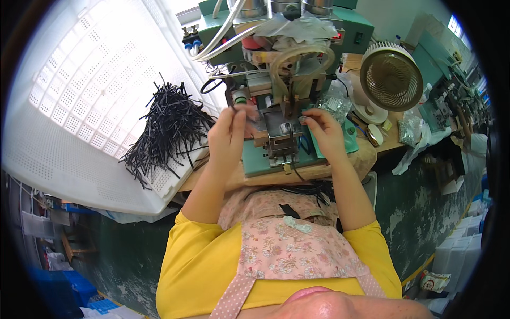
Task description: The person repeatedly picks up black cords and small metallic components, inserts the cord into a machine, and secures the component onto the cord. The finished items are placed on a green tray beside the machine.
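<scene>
My left hand (pixel 227 133) is at the left side of a green bench machine (pixel 260 164). Its fingertips are pressed together, partly blurred, and what they hold is too small to make out. On the other side, my right hand (pixel 325 133) is closed in a pinch, with a small shiny piece (pixel 303 120) at the fingertips. Between the hands lies the machine's metal work plate (pixel 275 121), with a tool head (pixel 287 101) above it. Black strips (pixel 311 192) rest on my lap over the flowered apron (pixel 297 247).
A white perforated crate (pixel 69 114) at the left holds a heap of black strips (pixel 170 125). To the right stand a round fan (pixel 392 80), a clear bag of small metal parts (pixel 336 106) and another such bag (pixel 410 130). Hoses (pixel 218 37) hang at the machine's upper left.
</scene>
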